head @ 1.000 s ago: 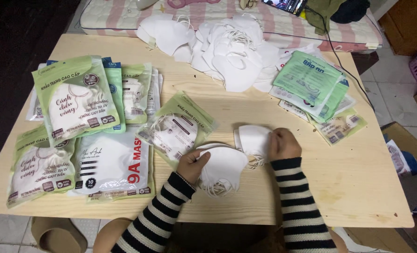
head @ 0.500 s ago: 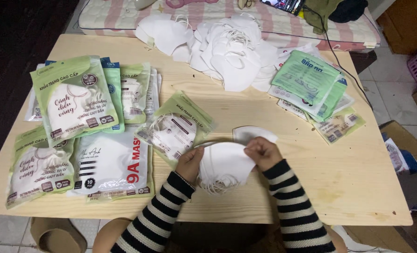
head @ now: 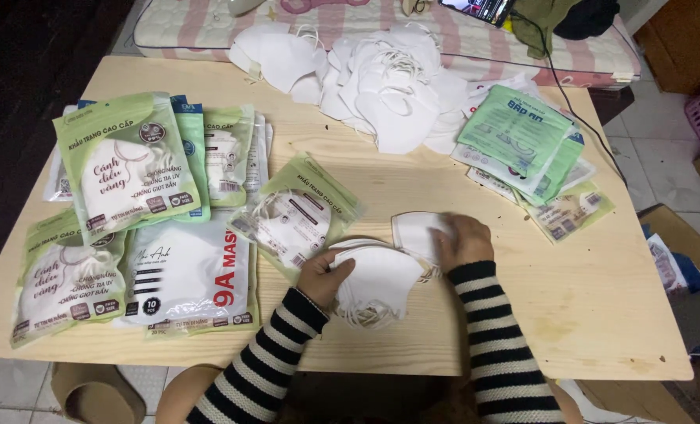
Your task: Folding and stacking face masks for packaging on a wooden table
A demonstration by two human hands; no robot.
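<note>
White mask stack (head: 377, 279), edges hidden under left hand (head: 324, 276), right hand (head: 464, 239).

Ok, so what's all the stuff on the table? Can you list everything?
table: one, pale wood, under everything
loose masks: a heap, too many to count, white, far middle
small mask stack: one, white, near edge, between the hands
green mask packets: several, green and white, left side
single packet: one, green, middle
flat wrappers: a pile, green, right side
striped mattress: one, pink and white, beyond the table
left hand: one, striped sleeve, holding the stack
right hand: one, striped sleeve, on a white mask
</note>
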